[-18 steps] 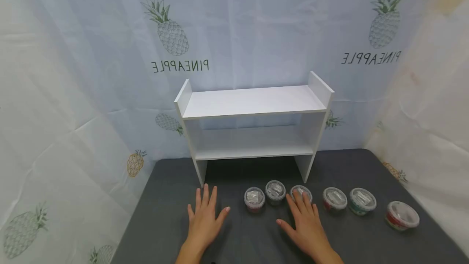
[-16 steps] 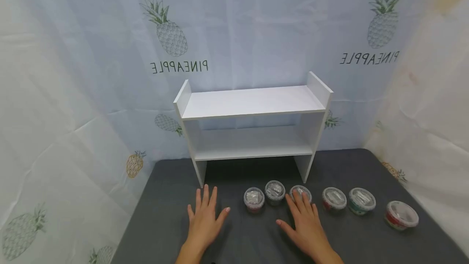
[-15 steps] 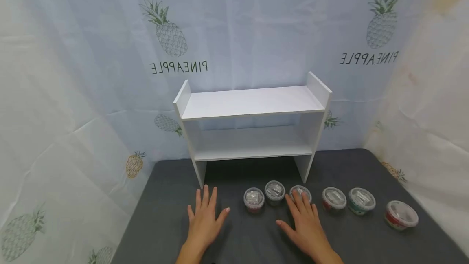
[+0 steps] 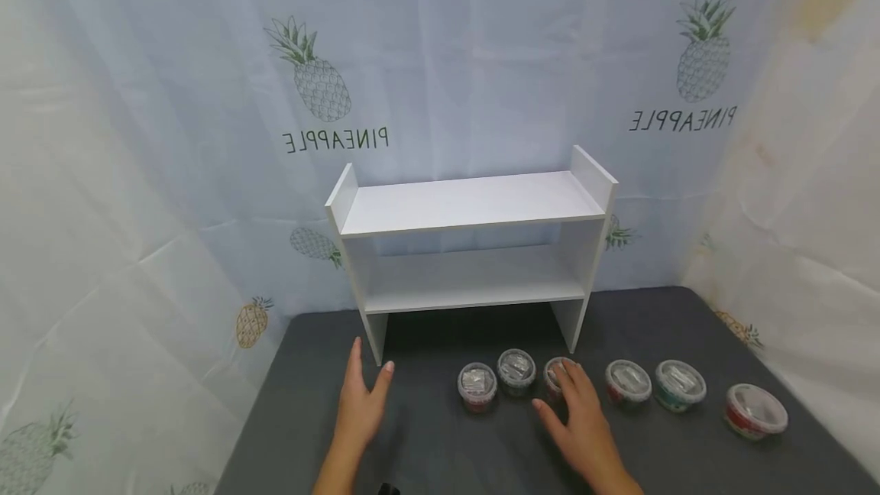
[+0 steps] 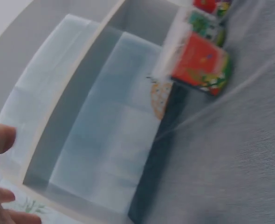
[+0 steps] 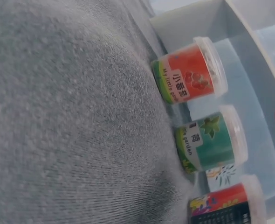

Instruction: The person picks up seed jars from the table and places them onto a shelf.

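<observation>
left hand (image 4: 359, 407): bare; thumb spread apart from the extended fingers; near the left foot of the shelf unit.

right hand (image 4: 584, 430): bare; fingers slightly bent, thumb apart from them; fingertips over the third tub, contact cannot be told.

third tub (image 4: 551, 383): round, lidded, partly covered by the fingers; upright, just near of the shelf's right foot.

two tubs (image 4: 477, 382): to its left, squat, with clear lids and crinkled silvery contents.

three tubs (image 4: 679, 384): to its right, same round form; printed sides, red or green.

shelf unit (image 4: 474, 239): far middle; smooth white boards, two flat tiers between upright side panels.

table (image 4: 289, 403): dark grey, rounded far corners, cloth-like grain.

backdrop (image 4: 467, 59): pale, creased fabric; pineapple drawings and reversed lettering.
</observation>
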